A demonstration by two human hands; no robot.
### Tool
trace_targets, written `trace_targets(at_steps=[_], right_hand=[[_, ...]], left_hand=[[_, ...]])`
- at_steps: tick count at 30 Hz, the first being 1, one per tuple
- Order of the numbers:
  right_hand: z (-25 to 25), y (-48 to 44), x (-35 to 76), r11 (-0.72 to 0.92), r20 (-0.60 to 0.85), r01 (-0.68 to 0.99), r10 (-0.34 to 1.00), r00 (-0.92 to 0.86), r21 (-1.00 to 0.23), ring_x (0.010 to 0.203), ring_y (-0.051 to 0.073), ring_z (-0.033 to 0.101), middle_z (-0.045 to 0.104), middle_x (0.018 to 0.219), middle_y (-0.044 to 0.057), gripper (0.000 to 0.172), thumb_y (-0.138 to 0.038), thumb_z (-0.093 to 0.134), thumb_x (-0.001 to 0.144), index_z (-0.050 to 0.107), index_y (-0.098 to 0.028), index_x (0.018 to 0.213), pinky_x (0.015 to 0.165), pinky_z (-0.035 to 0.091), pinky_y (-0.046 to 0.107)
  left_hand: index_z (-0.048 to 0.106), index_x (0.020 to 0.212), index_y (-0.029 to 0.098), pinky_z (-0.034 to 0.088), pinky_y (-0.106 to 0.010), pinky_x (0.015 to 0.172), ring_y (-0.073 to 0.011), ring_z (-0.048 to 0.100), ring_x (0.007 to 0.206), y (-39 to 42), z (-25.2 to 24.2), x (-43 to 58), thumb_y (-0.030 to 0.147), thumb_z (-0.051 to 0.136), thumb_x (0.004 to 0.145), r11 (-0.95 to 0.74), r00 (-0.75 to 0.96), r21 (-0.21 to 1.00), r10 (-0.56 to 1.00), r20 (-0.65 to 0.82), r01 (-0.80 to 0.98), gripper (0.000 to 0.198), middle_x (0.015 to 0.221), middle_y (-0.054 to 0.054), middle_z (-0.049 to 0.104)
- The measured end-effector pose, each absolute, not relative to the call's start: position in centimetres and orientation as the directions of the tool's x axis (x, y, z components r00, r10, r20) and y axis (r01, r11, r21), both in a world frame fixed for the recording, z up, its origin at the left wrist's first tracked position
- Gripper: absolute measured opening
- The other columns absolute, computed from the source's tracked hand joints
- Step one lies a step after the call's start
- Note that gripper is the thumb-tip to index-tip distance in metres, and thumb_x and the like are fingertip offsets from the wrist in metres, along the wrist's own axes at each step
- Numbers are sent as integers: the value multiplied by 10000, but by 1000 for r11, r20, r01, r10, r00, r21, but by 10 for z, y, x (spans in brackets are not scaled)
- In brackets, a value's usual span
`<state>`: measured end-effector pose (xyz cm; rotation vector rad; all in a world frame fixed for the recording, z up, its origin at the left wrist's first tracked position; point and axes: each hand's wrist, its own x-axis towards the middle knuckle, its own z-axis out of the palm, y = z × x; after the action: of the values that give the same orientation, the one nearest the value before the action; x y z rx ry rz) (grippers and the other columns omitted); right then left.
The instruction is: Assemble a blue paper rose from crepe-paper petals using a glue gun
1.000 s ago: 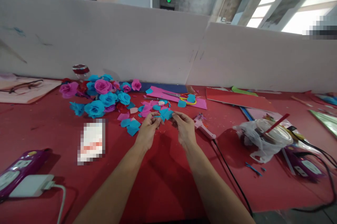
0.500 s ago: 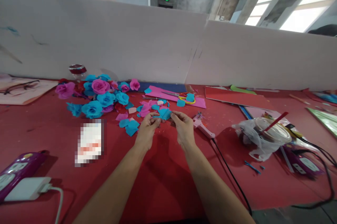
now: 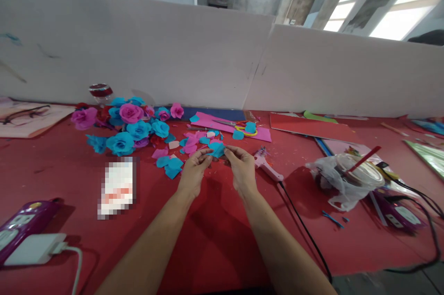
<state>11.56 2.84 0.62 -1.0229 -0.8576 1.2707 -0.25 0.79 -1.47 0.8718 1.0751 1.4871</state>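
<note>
My left hand (image 3: 193, 173) and my right hand (image 3: 242, 169) meet over the red table (image 3: 215, 230), both pinching a small blue paper flower piece (image 3: 217, 149) between their fingertips. Loose blue and pink paper petals (image 3: 170, 165) lie just left of and beyond my hands. A heap of finished blue and pink paper roses (image 3: 130, 124) sits further back on the left. A pink glue gun (image 3: 266, 167) rests right of my right hand, its black cord (image 3: 305, 235) trailing toward me.
Scissors (image 3: 239, 126) lie on a pink sheet (image 3: 225, 125) behind my hands. A lidded cup in a plastic bag (image 3: 350, 177) stands at right, near a purple power strip (image 3: 398, 216). Another purple power strip with a white charger (image 3: 26, 235) is at near left. White partition boards (image 3: 173, 54) close the back.
My hands have stayed together on the blue piece, the fingers shifting slightly. The view has drifted a little.
</note>
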Motion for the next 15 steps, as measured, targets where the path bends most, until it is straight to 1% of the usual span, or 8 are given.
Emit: trace_targets(at_steps=[9,15], right_hand=[[7,29,116,29,-12,-319,992,127,-947,572,135,628,711,672,9,167,-276,689,631,703,-167,757,536,465,239],[6,29,116,27,-13,-317,992,125,-948,560,125,620,707,671,5,164,-281,686,633,691,-168,752,534,468,231]], left_hand=[[688,888,171,404,-257,654,-118,552,612,8,-13,-2,255,718,644,-24,-207,949,977,-43,-314,259,690,-18,674],[692,810,180,408,-264,662,-146,601,676,7,-11,-1,283,738,622,-27,-220,950,974,-44,-311,219,694,-27,684]])
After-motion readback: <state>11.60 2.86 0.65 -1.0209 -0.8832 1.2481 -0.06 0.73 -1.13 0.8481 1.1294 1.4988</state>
